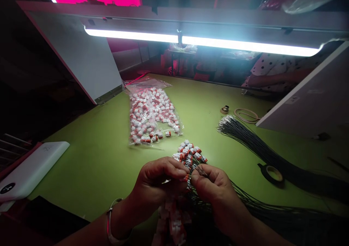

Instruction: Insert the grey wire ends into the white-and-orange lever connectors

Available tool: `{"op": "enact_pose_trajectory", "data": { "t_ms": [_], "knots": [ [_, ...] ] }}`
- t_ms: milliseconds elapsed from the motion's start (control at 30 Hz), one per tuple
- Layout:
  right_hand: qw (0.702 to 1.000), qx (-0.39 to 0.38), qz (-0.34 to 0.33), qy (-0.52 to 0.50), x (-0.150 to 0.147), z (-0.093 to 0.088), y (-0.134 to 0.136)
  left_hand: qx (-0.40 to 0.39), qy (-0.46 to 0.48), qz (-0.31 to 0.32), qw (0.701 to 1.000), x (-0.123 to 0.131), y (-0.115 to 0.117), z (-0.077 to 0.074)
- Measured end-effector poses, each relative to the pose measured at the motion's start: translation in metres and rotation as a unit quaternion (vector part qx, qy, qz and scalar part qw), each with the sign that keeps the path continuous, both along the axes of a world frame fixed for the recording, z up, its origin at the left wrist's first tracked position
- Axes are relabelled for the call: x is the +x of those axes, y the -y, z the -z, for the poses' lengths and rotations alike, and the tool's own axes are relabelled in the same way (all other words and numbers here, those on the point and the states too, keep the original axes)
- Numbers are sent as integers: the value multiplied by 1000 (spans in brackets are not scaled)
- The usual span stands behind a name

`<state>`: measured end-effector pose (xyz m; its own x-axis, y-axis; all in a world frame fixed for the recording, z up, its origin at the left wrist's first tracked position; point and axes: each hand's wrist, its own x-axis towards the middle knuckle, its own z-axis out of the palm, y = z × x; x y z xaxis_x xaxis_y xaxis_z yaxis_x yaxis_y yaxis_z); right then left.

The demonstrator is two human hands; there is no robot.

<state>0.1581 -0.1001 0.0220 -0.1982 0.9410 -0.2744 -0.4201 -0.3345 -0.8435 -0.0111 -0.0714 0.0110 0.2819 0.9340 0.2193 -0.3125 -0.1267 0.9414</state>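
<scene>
A white device [40, 166] lies at the left edge of the tabletop [92, 144]. A clear bag [148, 84] contains red-and-white connectors [163, 102]. The left hand [156, 177] pinches one connector [186, 177]; the right hand [214, 186], just beside it, grips thin wires [201, 171]. A black wire bundle [253, 142] and tape roll [273, 174] lie rightward.

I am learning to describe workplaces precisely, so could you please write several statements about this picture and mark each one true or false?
1. A bracelet is on the wrist of the left hand. True.
2. The tape roll lies left of the clear bag. False: it lies to the right of it.
3. The clear bag lies on the green tabletop. True.
4. The right hand lies flat on the green tabletop. False: its thumb and fingers are pinched together.
5. White-and-red connectors lie just beyond the hands. True.
6. The light tubes are off. False: both glow.
</scene>
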Motion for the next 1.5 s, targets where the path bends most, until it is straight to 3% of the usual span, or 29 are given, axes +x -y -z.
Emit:
{"op": "enact_pose_trajectory", "data": {
  "t_ms": [400,567,700,867,1033,1167,1300,1400,1500],
  "knots": [
    [999,-6,-24,-26,-1,0,0,89,-48,20,995,-5,-2,1],
    [999,12,-30,15,1,6,1,46,-22,36,998,-1,1,3],
    [989,93,-19,112,2,10,2,-33,42,19,998,1,-1,4],
    [970,165,-11,180,3,15,4,-86,80,53,992,2,0,4],
    [969,163,-20,184,2,17,6,-97,71,69,990,3,4,6],
    [970,168,7,176,3,16,1,-83,59,40,994,-1,2,7],
    [954,182,122,206,9,21,-8,-2,-37,35,999,-12,-4,0],
    [944,179,193,196,11,26,-11,95,-157,29,983,-22,-17,-5],
    [957,162,167,174,7,25,-7,153,-332,-95,926,-32,-42,-2]
  ]
}}
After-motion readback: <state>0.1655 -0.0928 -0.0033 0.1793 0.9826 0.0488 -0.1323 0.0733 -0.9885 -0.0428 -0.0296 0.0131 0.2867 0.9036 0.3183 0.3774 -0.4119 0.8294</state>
